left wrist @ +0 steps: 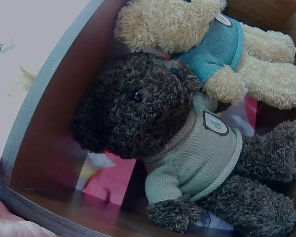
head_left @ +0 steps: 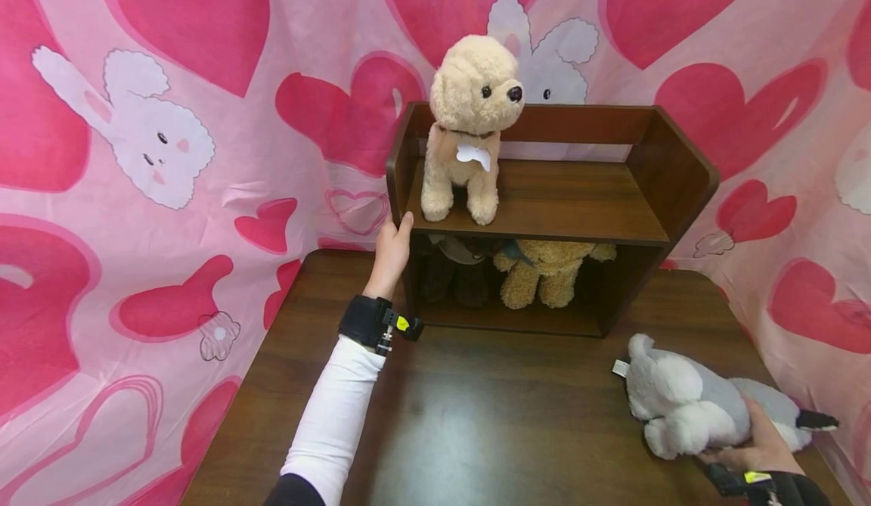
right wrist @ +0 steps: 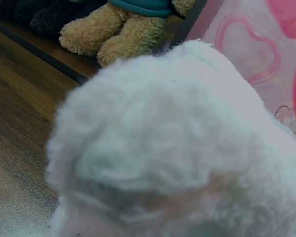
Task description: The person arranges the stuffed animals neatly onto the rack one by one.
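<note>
My left hand grips the left side panel of a dark brown wooden shelf, thumb at its front edge. At the lower right, my right hand holds a grey and white plush animal with a dark-tipped tail. The toy lies on its side, low over the table; its pale fur fills much of the right wrist view. A cream plush dog with a white bone tag stands on the upper shelf's left end. Below sit a dark brown teddy bear in a grey sweater and a tan teddy bear in teal.
The shelf stands at the back of a dark wooden table. Behind and beside it hangs a pink cloth with hearts and rabbits. The upper board extends right of the plush dog.
</note>
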A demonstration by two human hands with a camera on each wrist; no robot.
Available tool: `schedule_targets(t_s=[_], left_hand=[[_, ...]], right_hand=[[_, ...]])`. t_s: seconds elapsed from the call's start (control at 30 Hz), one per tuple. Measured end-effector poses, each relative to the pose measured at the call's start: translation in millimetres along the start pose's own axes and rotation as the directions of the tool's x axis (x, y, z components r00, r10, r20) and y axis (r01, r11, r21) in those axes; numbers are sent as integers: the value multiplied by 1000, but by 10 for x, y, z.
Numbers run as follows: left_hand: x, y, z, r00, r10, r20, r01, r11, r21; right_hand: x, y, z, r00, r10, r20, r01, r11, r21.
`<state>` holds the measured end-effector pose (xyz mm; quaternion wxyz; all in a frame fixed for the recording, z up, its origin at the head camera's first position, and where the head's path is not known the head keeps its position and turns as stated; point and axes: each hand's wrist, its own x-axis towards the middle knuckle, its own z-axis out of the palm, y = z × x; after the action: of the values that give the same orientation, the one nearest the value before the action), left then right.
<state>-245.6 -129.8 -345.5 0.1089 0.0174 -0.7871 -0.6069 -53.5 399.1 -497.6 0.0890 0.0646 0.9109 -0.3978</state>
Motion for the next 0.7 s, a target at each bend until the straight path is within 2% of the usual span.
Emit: schedule_targets(t_s=[0.03, 0.07, 0.17, 0.27, 0.33, 0.47, 0.53, 0.7], left_hand=[[-1, 2, 1, 1000, 2, 0, -2, 1000, 2], [-2, 5, 3, 1000, 2, 0, -2, 1000, 3], [-5, 10, 6, 1000, -3, 5, 3, 1000, 6], [-6, 12, 9, 1000, -8, 5, 8, 1000, 4], [-4, 19, 12, 1000, -3, 2, 3, 1000, 2], [-7, 35, 13, 1000, 7, 5, -7, 1000, 3], [-10, 41, 11, 1000, 7, 7, -7, 1000, -2], [-8, 42, 2, 1000, 5, 2, -5, 1000, -20]], right_hand=[[-16, -22, 1, 1000, 16, 6, -16, 1000, -1], [-31, -40, -5, 1000, 26, 4, -25, 998, -61], [-55, -57, -18, 1000, 11, 12, -10, 998, -54], [-68, -27, -31, 999, -12, -37, 9, 996, -92], [-75, 9, -41, 998, -32, -57, 27, 996, -83], [-108, 86, -60, 994, -30, -105, 21, 996, -91], [-116, 117, -64, 988, -71, -140, 57, 993, -101], [-162, 107, -39, 970, -104, -220, 86, 993, -86]])
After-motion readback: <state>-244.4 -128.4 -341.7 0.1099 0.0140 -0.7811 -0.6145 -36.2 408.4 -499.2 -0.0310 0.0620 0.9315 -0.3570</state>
